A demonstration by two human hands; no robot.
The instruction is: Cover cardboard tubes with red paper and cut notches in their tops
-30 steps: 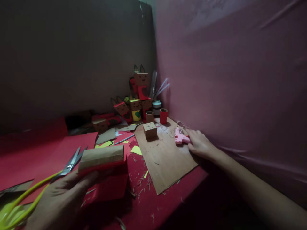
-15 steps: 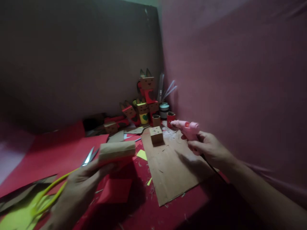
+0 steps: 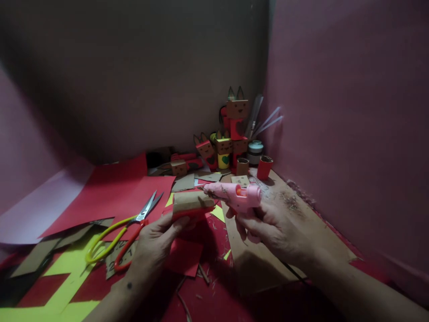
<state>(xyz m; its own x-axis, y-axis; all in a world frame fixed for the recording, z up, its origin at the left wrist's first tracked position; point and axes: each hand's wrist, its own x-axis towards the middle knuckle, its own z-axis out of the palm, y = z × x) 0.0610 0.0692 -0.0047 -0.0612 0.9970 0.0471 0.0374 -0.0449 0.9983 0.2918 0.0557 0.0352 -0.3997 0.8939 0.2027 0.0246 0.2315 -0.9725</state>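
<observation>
My left hand (image 3: 157, 237) grips a cardboard tube (image 3: 191, 202) that is partly covered with red paper along its lower side. In my right hand (image 3: 268, 226) is a pink glue gun (image 3: 231, 193), its nozzle pointing left over the top of the tube. Whether the tip touches the cardboard I cannot tell. A cord runs down from below my right hand. Behind the gun, a small cardboard box with a drawn face (image 3: 240, 180) is mostly hidden. Under the tube lies a piece of red paper (image 3: 184, 258).
Scissors with yellow and red handles (image 3: 134, 223) lie left of my left hand. A cardboard sheet (image 3: 248, 264) lies under my right hand. Cardboard cat figures (image 3: 224, 154), a red tube (image 3: 265, 168), a jar (image 3: 255, 152) and clear sticks (image 3: 268, 121) stand near the corner walls.
My right hand has brought the glue gun left, over the tube. My left hand still holds the tube. The view has turned left, so the background sits further right.
</observation>
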